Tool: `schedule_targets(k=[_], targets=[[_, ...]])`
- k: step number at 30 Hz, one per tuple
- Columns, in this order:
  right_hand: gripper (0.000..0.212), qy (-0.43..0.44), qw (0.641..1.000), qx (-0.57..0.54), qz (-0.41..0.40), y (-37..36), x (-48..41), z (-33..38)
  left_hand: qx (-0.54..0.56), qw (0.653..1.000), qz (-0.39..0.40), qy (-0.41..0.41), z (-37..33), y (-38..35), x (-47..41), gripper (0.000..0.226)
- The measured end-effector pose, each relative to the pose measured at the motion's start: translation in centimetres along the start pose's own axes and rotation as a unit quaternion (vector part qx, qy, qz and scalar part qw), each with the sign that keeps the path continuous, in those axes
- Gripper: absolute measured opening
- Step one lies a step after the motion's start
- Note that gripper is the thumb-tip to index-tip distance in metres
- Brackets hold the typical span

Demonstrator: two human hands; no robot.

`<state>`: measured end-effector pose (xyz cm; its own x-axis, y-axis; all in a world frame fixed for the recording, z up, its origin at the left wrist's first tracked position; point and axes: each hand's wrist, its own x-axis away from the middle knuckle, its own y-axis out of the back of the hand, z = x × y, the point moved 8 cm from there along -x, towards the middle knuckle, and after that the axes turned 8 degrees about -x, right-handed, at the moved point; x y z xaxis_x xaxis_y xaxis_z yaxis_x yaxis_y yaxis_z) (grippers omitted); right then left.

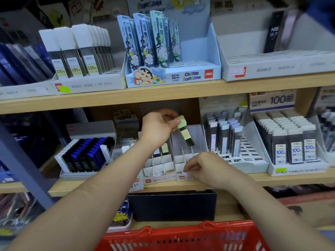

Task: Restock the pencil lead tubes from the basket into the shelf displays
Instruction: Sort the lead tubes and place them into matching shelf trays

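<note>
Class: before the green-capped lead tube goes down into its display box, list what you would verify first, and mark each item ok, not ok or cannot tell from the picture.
1. Left hand grips the green-capped tube by its cap: ok.
2. Tube upright for insertion: not ok, it is tilted.
3. Right hand steadies the front edge of the white display box: ok.
4. Free slots in the box: ok, the dividers show empty cells.
5. Matching green tube already in the neighbouring row: ok.
6. Stock left in the red basket: cannot tell.
</note>
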<state>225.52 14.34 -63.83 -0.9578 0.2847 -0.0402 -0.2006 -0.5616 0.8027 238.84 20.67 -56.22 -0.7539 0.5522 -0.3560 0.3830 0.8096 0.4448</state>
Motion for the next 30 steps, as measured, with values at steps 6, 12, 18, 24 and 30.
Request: schedule_targets(k=[6,12,18,24,30], targets=[[0.021,-0.023,0.995,-0.085,-0.045,2.5,0.1,-1.7,-0.084,0.995,0.057,-0.007,-0.9,-3.4,-0.6,0.01],[0.016,-0.051,0.989,-0.13,-0.055,3.5,0.4,-3.7,-0.263,0.96,0.087,-0.045,-0.7,-5.9,-1.1,0.014],[0.014,-0.046,0.987,-0.142,-0.056,3.6,0.5,-3.7,-0.362,0.925,0.074,-0.091,-1.4,-6.8,-0.6,0.02],[0.016,-0.052,0.984,-0.161,-0.056,4.0,0.9,-3.8,-0.422,0.895,0.065,-0.128,-2.4,-6.4,-0.4,0.019],[0.012,-0.025,0.981,-0.191,-0.039,4.5,1.1,-2.2,-0.328,0.932,0.04,-0.149,-4.7,-1.4,5.7,0.006]])
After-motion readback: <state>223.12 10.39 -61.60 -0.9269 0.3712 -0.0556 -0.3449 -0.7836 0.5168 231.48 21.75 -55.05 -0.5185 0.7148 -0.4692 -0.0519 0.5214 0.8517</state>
